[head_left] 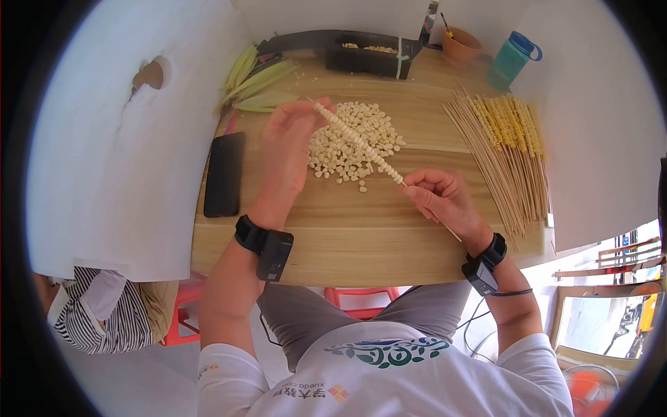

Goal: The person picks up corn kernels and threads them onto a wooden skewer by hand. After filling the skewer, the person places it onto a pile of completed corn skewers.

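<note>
A thin wooden skewer (358, 142), threaded with pale corn kernels along its upper part, slants between my two hands above the table. My right hand (445, 198) pinches the bare stick just below the lowest kernel, and the stick's end pokes out under the palm. At the upper tip, the fingers of my left hand (288, 139) are closed around the skewer; whether they also hold a loose kernel is hidden. Beneath the skewer spreads a heap of loose corn kernels (344, 163), with a few strays at its near edge.
Many bare sticks (486, 167) and kernel-covered skewers (511, 121) lie at the right. Toward the back are a black box (368, 62), a clay pot (461, 47) and a teal bottle (511, 64). Corn husks (264, 83) and a black phone (224, 174) lie left. White panels flank the table.
</note>
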### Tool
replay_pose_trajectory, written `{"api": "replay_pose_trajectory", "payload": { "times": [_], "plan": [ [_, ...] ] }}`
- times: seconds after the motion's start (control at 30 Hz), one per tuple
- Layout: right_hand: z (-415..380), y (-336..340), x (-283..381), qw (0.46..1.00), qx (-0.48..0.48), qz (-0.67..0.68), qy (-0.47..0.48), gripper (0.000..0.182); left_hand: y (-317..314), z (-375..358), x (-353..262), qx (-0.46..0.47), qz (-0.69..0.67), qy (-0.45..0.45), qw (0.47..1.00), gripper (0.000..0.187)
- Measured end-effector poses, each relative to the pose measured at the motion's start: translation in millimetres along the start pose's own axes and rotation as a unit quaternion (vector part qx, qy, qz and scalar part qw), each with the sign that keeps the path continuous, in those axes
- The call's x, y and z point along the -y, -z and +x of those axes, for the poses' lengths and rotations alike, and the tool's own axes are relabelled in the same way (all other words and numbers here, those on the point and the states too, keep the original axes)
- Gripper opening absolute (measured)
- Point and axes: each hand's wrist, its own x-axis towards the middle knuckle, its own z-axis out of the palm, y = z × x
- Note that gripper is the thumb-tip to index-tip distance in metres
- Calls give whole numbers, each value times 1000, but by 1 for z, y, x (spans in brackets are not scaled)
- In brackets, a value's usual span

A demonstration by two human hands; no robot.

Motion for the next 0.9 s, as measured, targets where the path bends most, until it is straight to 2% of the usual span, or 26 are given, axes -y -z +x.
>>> {"api": "replay_pose_trajectory", "payload": {
  "times": [0.3, 0.47, 0.63, 0.9],
  "plan": [
    [1, 0, 0, 1000, 1, -13, -1, 14, 1, 0, 0, 16, -18, 1, 1000, 14],
    [3, 5, -5, 999, -13, 35, 14, 18, 1, 2, -2, 24, -22, 8, 999, 19],
    [2, 6, -1, 998, -30, 55, 8, 18, 0, 1, -5, 28, 49, 20, 998, 25],
    [1, 13, -1, 997, -18, 80, 14, 18, 11, 3, 1, 9, 64, 16, 998, 21]
  ]
}}
